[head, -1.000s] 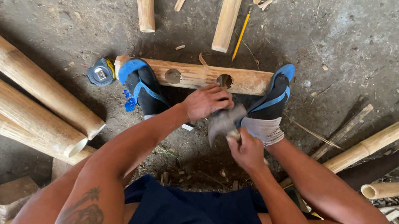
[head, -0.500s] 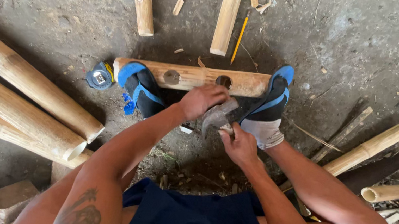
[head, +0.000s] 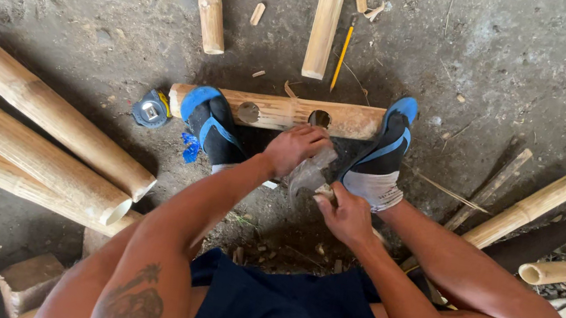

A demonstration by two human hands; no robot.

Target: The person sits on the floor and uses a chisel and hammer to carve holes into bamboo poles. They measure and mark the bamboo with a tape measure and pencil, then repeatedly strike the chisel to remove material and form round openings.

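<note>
I sit on the ground with both feet in blue and black socks (head: 383, 151) pressed against a short bamboo piece (head: 283, 110) that has two round holes in it. My left hand (head: 296, 147) is closed over the top of a grey, worn tool head (head: 309, 174) just in front of the right hole. My right hand (head: 342, 213) grips the same tool lower down, at its wooden handle end. The tool's blade is partly hidden by my fingers.
Three thick bamboo poles (head: 39, 137) lie at the left, two thinner ones (head: 326, 20) at the top. A tape measure (head: 151, 108) and a yellow pencil (head: 342, 56) lie near the holed piece. More bamboo (head: 526, 210) and a dark blade (head: 548, 236) lie at the right.
Both hands have shifted slightly on the tool, moving it closer to the right hole of the bamboo piece. My feet and the bamboo stay put.
</note>
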